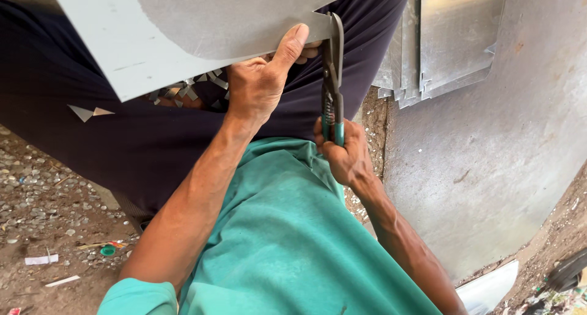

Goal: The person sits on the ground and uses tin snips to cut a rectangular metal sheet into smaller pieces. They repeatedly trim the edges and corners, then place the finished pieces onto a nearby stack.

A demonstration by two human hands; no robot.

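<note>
Two hands on the job, both clamped. The left hand (260,83) pinches the near edge of the flat grey sheet-metal panel (195,34), thumb laid up along the top face, fingers tucked under and out of view. The right hand (345,153) is wrapped tight round the green-gripped handles of the steel tin snips (332,76), spring showing between the handles just above the fist. Key relation: the snips' long axis runs straight away from the right-hand grip, handles near the body, blades at the far end, and the panel edge meets the blades at that far end, just right of the left thumb tip. There is a small notch in the panel edge right at the blades. Whether the blades are fully shut I cannot tell; they look nearly together. The left hand is the nearer one to the cut, almost touching the snips; the right hand sits back by the waist, over the teal shirt (287,241). The panel lies across the dark trouser lap (122,131), stretching left and away from both grips. Small triangular metal offcuts (88,113) lie on the lap below the left grip. No containers in view; a stack of similar grey sheets (452,40) leans well right of the snips, against a large metal sheet (489,156). Gravel floor with litter at left.
</note>
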